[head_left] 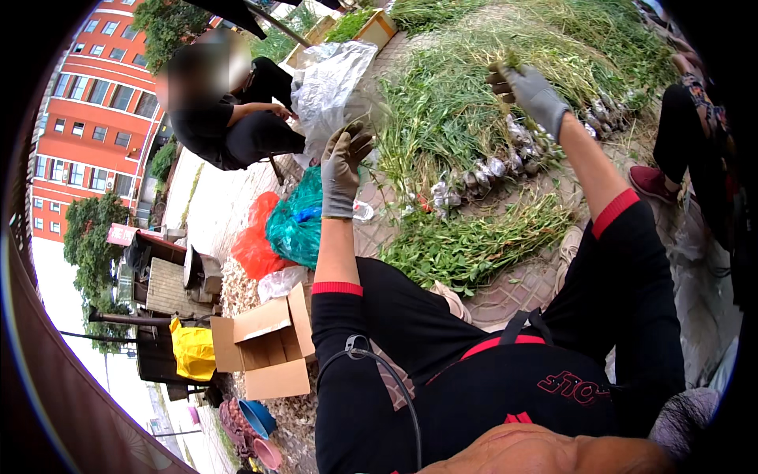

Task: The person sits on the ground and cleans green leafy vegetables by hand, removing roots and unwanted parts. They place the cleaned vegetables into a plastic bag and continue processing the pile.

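Both of my hands wear grey gloves with darker palms. My left hand (343,169) is raised beside a clear plastic sheet (331,89), fingers bent near thin green stems; what it grips cannot be made out. My right hand (524,95) is held over the green plant bundles (450,112), with a small tuft of greenery (512,59) at its fingers. Several bundles have their root ends wrapped in silvery plastic (485,172). A loose pile of leafy green stems (474,243) lies on the paving before my feet.
An open cardboard box (275,370), a teal plastic bag (296,222) and a red plastic bag (257,237) stand at the left. A seated person in black (237,136) is at upper left; another person's dark red shoe (651,182) shows at right.
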{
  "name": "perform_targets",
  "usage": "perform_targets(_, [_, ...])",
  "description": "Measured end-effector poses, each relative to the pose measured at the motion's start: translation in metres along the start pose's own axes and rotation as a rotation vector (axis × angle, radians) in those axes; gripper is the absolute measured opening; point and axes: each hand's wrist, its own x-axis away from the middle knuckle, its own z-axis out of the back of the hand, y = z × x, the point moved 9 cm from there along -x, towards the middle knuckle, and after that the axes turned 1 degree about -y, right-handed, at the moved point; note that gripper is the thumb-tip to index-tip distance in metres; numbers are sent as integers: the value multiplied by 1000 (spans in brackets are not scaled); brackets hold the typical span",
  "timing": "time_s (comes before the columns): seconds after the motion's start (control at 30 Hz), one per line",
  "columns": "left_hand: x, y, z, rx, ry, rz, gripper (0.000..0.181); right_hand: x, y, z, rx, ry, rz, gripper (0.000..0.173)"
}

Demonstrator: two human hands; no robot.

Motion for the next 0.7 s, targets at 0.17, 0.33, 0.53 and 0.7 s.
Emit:
perform_targets(0.17, [8,-33,-87,204,-222,114,29,-10,31,-56,503,-157,31,46])
perform_targets(0.33, [8,-57,-108,243,-196,225,25,0,33,-94,-416,-269,-83,45])
perform_targets(0.53, [9,-80,-92,83,-107,371,29,-31,31,-104,-221,-428,335,40])
perform_targets(0.7, [16,-81,-91,-320,-109,264,39,-6,19,-118,-578,-333,176,29])
